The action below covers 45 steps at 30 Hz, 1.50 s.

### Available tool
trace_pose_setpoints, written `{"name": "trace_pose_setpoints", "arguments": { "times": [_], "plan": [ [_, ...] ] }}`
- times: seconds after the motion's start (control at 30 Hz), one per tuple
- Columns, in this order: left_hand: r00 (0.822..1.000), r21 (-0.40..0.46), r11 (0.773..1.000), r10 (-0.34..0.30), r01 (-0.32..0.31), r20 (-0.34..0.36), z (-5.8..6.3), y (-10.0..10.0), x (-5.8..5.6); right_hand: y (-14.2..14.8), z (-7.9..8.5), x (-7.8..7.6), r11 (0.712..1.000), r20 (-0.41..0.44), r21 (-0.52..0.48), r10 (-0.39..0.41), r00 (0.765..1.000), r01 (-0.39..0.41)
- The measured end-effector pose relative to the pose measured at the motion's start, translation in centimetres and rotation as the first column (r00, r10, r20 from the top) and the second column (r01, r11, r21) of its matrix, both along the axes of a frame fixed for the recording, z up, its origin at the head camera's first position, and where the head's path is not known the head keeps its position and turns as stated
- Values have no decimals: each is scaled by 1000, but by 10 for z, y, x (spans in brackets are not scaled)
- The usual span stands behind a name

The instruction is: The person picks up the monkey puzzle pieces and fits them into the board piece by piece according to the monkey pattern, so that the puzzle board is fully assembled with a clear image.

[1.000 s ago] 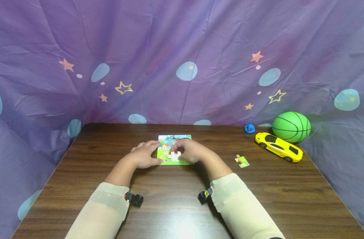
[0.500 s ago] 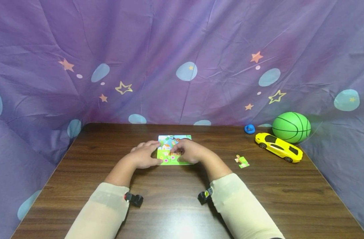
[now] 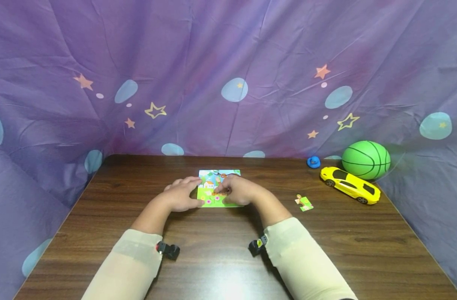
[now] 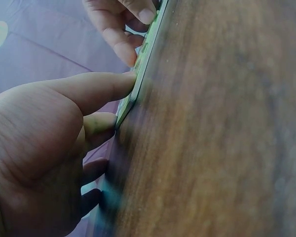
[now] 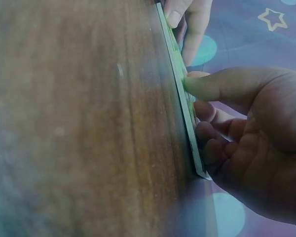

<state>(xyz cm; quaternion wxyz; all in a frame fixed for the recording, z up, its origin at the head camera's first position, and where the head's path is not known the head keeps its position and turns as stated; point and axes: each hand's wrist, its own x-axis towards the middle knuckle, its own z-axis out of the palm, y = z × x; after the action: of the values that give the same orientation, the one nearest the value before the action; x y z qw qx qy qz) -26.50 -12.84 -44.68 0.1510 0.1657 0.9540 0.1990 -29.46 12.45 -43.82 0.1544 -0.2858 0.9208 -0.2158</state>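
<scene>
A small jigsaw puzzle (image 3: pixel 207 191) lies flat on the table, printed with a house, grass and pink flowers. My left hand (image 3: pixel 181 195) rests at its left edge, thumb and index finger touching the border and the other fingers extended. Over the puzzle's right half, my right hand (image 3: pixel 240 190) has curled fingers, with thumb and index finger on a puzzle piece (image 3: pixel 220 198) lying flush with the picture. Both contacts show in the wrist views, where the left thumb (image 4: pixel 103 89) and right thumb (image 5: pixel 217 86) press the puzzle. The right hand covers part of the picture.
A loose puzzle piece (image 3: pixel 304 202) lies on the wooden table (image 3: pixel 213 237) to the right. Beyond it are a yellow toy car (image 3: pixel 350 184), a green ball (image 3: pixel 366 159) and a small blue toy (image 3: pixel 313 162). A purple curtain (image 3: pixel 198 62) surrounds the table.
One second ago a white, piece-shaped patch showed between my right thumb and fingers; half a second ago and now that spot shows the printed picture. Both hands have barely moved.
</scene>
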Motion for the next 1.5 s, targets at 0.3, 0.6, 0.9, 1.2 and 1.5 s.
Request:
{"name": "trace_pose_setpoints", "arguments": {
  "times": [0.3, 0.6, 0.9, 1.2, 1.5],
  "plan": [
    [1000, 5, 1000, 5, -5, 1, 0, 0, 0, -1, 1, 1, 1000, 11, 2, -3, 1000, 3],
    [1000, 2, 1000, 3, -3, -2, 0, 0, 0, -2, 1, -2, 999, -18, -10, 46, 999, -46],
    [1000, 1, 1000, 2, -2, -2, 0, 0, 0, 9, 6, -4, 995, 58, -100, 1, 998, 5],
    [1000, -9, 1000, 3, -3, -5, -2, 1, 0, 56, 28, 3, 963, 29, -237, -126, 992, 129],
    [1000, -5, 1000, 14, -14, 3, -2, 1, 1, 137, 31, 15, 959, -17, -183, -223, 975, 216]
  ]
}}
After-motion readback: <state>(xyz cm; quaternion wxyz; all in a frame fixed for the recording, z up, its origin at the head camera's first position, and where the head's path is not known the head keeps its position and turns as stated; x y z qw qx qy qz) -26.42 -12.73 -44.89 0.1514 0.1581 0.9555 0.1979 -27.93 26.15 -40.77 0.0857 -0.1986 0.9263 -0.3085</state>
